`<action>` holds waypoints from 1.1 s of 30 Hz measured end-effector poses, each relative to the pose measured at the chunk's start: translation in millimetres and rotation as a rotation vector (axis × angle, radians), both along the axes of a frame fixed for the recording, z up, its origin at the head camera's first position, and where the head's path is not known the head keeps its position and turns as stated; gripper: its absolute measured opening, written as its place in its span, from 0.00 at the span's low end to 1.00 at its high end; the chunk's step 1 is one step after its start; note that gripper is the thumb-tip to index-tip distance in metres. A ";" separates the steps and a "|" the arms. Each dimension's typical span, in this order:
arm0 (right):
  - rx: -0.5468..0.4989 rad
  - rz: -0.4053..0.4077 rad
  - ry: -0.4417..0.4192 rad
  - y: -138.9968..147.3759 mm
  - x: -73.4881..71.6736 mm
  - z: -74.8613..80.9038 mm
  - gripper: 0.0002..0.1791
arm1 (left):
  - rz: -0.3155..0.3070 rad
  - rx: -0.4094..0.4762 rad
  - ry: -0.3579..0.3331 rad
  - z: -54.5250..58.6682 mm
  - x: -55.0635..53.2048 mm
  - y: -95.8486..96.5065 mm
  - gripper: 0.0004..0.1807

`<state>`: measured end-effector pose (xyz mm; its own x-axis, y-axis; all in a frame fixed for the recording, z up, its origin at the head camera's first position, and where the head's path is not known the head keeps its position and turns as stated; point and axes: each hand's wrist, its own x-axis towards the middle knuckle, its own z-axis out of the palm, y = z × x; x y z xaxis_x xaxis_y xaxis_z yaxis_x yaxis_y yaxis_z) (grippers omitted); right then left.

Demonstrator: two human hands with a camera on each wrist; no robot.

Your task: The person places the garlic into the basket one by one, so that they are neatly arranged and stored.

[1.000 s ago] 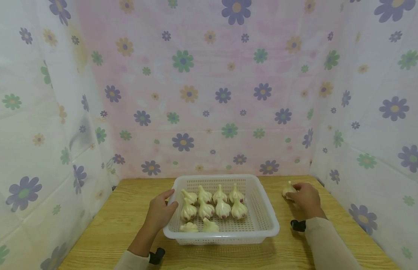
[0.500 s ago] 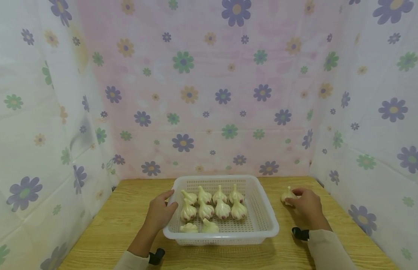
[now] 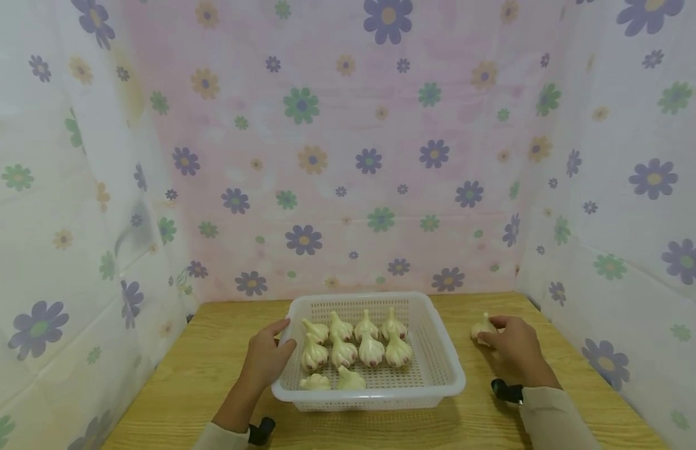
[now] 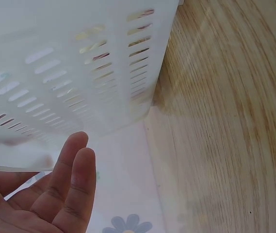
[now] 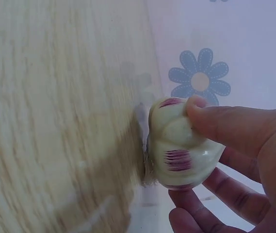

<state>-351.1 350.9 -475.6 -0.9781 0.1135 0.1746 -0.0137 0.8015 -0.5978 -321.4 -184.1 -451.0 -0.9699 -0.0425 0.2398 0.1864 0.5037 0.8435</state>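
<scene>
My right hand [image 3: 517, 347] pinches a garlic bulb [image 3: 482, 330] at the right of the table, thumb on one side and fingers on the other. In the right wrist view the bulb [image 5: 184, 148] is pale and glossy with purple streaks, close over the wood. My left hand [image 3: 266, 355] holds the left rim of a white plastic basket [image 3: 376, 392], thumb over the edge. From the left wrist, its fingers [image 4: 77, 189] show outside the slotted wall, two of them stretched out. Several garlic bulbs [image 3: 371, 350] stand in rows inside the basket, on its left and middle.
The wood-grain table [image 3: 202, 356] runs back to a flower-printed cloth [image 3: 348, 125] that hangs behind and along both sides. Bare slotted floor shows at the basket's right. A black wrist camera mount [image 3: 507, 392] sits at the right sleeve.
My right hand has come a little nearer to me along the table with the garlic bulb. The left hand and the basket have stayed in place.
</scene>
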 end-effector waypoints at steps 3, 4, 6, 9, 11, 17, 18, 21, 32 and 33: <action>-0.007 -0.009 -0.011 1.3 0.8 3.5 0.40 | -0.001 0.000 0.005 0.6 0.4 0.2 0.30; -0.018 -0.012 -0.017 1.3 1.1 4.6 0.40 | -0.001 0.001 0.005 0.6 0.5 0.2 0.30; -0.022 -0.020 -0.022 1.5 1.3 7.9 0.40 | -0.001 0.003 0.007 0.7 0.6 0.3 0.30; -0.011 -0.021 -0.008 1.5 1.9 12.4 0.40 | -0.001 0.001 0.007 1.0 0.9 0.6 0.30; -0.001 -0.016 0.013 0.8 2.9 15.7 0.40 | -0.001 -0.001 0.004 1.2 1.1 0.6 0.30; -0.050 0.010 0.015 -6.7 8.0 28.3 0.43 | 0.004 -0.004 -0.003 1.5 1.8 -0.2 0.31; -0.057 0.013 0.015 -8.4 8.8 30.8 0.44 | 0.005 -0.004 -0.003 1.4 1.7 -0.3 0.31; -0.083 0.023 0.027 -13.1 10.2 38.2 0.45 | 0.007 -0.006 -0.002 1.2 1.5 -0.6 0.30; -0.136 0.112 0.120 -34.2 21.3 73.5 0.45 | 0.003 0.004 0.011 2.0 2.3 -0.2 0.30; -0.140 0.115 0.115 -36.9 22.6 76.4 0.45 | 0.000 0.004 0.013 2.1 2.2 -0.3 0.30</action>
